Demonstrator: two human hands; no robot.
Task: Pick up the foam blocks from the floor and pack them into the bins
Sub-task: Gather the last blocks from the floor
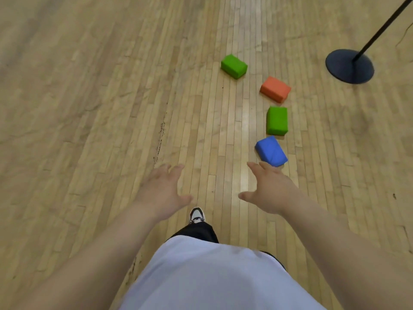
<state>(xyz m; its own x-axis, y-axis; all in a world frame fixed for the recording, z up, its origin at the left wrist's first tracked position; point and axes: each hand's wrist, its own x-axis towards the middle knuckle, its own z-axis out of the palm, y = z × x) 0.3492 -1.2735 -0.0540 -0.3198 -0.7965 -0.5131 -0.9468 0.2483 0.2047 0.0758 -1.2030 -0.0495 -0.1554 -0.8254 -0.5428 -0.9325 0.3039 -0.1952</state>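
Note:
Several foam blocks lie on the wooden floor ahead and to the right. Nearest is a blue block (271,151), then a green block (277,120), an orange block (275,89) and, farthest, a second green block (234,66). My right hand (268,189) reaches forward with fingers spread and holds nothing; its fingertips overlap the blue block's near edge in the picture. My left hand (164,189) is stretched out beside it, fingers spread, over bare floor. No bin is in view.
A black stand with a round base (349,66) and a slanted pole stands at the far right. My shoe (197,215) and dark trouser leg show between my arms. Wooden floor stretches to the left and ahead.

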